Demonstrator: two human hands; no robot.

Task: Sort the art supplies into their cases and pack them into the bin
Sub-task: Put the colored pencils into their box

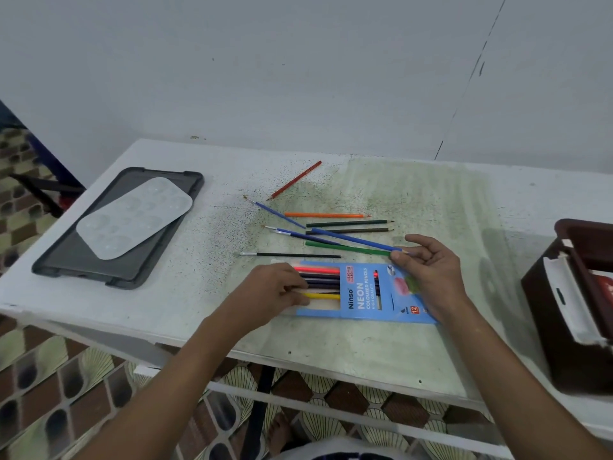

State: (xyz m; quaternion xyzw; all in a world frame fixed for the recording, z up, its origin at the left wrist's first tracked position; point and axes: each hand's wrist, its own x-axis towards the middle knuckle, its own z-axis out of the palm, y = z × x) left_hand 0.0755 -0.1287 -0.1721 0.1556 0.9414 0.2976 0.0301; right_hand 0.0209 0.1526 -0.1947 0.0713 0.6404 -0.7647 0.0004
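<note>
- Pencils are going into the blue pencil case (368, 295), which lies flat near the front edge of the desk (159, 293), its open end towards the left.
- The person's left hand (270, 290) rests on the ends of the pencils already in the case, grip narrow, fingers curled over the yellow pencil (323, 296) and its dark neighbours.
- The right hand (428, 270) pinches the tip end of a blue pencil (355, 240), its grip closed on that one pencil alone while the heel of the hand lies over the right part of the case.
- To do this step well, the blue pencil should probably be swung parallel to the packed ones, then slid in from the open left end into a free slot.
- The left hand would do best to keep the seated pencils flat, so that the newcomer does not push them out.
- Loose pencils and several paintbrushes (288, 254) lie scattered just behind the case, mid-desk; the brushes likely belong elsewhere.
- A red pencil (295, 179) lies farthest back.
- A dark brown bin (544, 313) stands at the right edge.
- A clear paint palette (132, 217) lies on a grey lid (66, 257) near the left edge.
</note>
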